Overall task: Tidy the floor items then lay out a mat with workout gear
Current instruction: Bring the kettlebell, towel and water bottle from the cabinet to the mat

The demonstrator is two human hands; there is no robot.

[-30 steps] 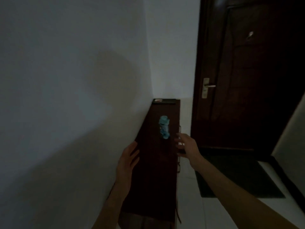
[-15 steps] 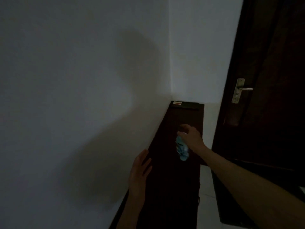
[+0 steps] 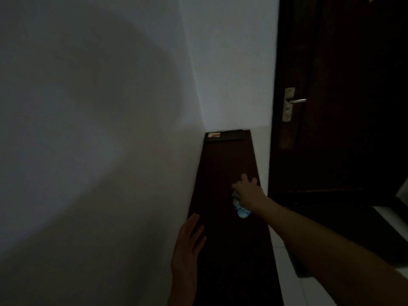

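— Cabinet (image 3: pixel 229 239) top is where the little blue thing (image 3: pixel 241 209) is seen, near the edge on the door (image 3: pixel 342 107) side. What must be done?

— It should be gripped well before it is lifted. The right hand (image 3: pixel 248 193) is laid over it, fingers partly spread; whether it is held tight cannot be told.

— And the left hand (image 3: pixel 186 248)?

— It is kept flat and wide, with nothing held, by the wall (image 3: pixel 88 129). The blue thing looks soft, so a gentle squeeze is likely enough. It should be drawn away from the edge, so it is not dropped.
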